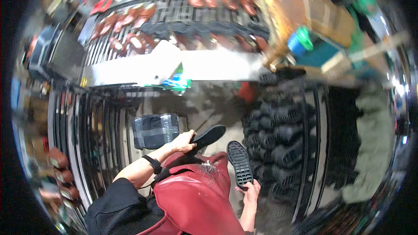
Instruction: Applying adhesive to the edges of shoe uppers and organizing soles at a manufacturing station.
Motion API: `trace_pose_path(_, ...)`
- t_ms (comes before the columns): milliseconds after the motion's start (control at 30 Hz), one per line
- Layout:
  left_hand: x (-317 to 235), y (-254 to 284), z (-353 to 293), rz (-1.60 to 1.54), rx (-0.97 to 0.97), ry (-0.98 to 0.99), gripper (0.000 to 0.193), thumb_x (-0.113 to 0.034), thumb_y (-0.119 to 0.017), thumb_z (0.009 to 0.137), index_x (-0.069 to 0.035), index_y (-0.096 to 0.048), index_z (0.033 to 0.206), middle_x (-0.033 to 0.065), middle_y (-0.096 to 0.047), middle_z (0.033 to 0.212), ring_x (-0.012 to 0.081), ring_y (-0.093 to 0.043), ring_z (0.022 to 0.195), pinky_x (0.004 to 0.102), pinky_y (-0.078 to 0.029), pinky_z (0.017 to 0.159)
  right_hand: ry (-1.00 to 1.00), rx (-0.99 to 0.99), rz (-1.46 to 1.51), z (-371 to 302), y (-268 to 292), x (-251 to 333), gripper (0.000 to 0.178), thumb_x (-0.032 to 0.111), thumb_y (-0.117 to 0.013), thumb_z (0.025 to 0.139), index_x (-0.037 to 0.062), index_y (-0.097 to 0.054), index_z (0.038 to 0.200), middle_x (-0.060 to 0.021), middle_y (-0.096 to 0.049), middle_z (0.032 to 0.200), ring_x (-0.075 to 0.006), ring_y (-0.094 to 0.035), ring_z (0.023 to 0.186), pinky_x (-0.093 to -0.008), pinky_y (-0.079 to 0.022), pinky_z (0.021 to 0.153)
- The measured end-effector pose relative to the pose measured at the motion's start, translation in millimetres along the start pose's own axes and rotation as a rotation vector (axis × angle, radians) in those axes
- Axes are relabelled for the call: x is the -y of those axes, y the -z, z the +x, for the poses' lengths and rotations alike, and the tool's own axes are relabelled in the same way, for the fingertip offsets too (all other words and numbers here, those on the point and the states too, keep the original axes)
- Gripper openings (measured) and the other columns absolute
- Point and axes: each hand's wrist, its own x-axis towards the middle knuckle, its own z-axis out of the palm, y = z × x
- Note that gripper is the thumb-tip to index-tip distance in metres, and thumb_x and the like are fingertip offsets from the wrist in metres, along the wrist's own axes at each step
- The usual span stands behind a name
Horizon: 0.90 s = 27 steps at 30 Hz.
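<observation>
A black shoe sole (210,135) is gripped at its near end by my left hand (184,142), its smooth face partly showing. My right hand (250,190) has its fingers closed round the near end of a second black shoe sole (240,162), whose gridded, hollow side faces up. Both soles are held apart from each other in front of a red apron (196,198) that covers my lap.
At the right, many black soles (278,135) are piled on a rack. A taped dark bundle (156,130) lies to the left. Ahead, reddish-brown shoes (229,1) stand on a slatted conveyor (174,11) behind a white ledge (217,65). Metal rails (76,135) run along the left.
</observation>
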Motion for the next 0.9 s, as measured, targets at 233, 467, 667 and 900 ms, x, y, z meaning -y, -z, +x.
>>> trace_pose_path(233,18.4,83.1,-6.1,-0.444,-0.377,0.053,0.048,-0.016,-0.078,0.081,-0.001,-0.056,0.121,0.0221,-0.068,0.104,0.0339,-0.067,0.098,0.0442,-0.052,0.089,0.066,0.518,-0.089,57.8,-187.3,164.7,0.051,-0.002,-0.059,0.069,-0.0051,-0.057,0.12,-0.0189,-0.071,0.103,-0.0352,-0.074,0.078,-0.0467,-0.066,0.068)
trace_pose_path(467,45.0,158.5,-22.9,-1.09,-0.949,0.148,0.038,-0.008,-0.076,0.09,0.0,-0.063,0.124,0.0059,-0.071,0.107,0.011,-0.064,0.094,0.0305,-0.053,0.085,0.054,0.982,-0.229,134.7,-417.3,263.8,0.053,0.003,-0.066,0.072,-0.0046,-0.059,0.124,-0.0168,-0.073,0.099,-0.0306,-0.074,0.077,-0.0467,-0.066,0.07)
trace_pose_path(667,96.1,329.9,5.6,-1.155,-1.327,-0.055,0.059,0.002,-0.067,0.088,0.003,-0.055,0.146,0.0056,-0.072,0.117,0.0137,-0.068,0.1,0.0296,-0.054,0.09,0.033,1.058,-0.262,122.8,-640.1,253.6,0.036,0.007,-0.063,0.085,-0.0029,-0.062,0.12,-0.0156,-0.072,0.107,-0.0308,-0.073,0.089,-0.0492,-0.065,0.081)
trace_pose_path(900,262.8,519.3,95.0,-1.273,-1.536,-0.116,0.053,0.007,-0.062,0.09,0.004,-0.058,0.142,0.0101,-0.074,0.115,0.0167,-0.071,0.096,0.032,-0.057,0.089,-0.145,1.016,-0.106,191.4,-869.8,136.9,0.009,0.0,-0.061,0.091,0.0049,-0.059,0.083,-0.0073,-0.062,0.081,-0.0228,-0.068,0.077,-0.0615,-0.062,0.085)
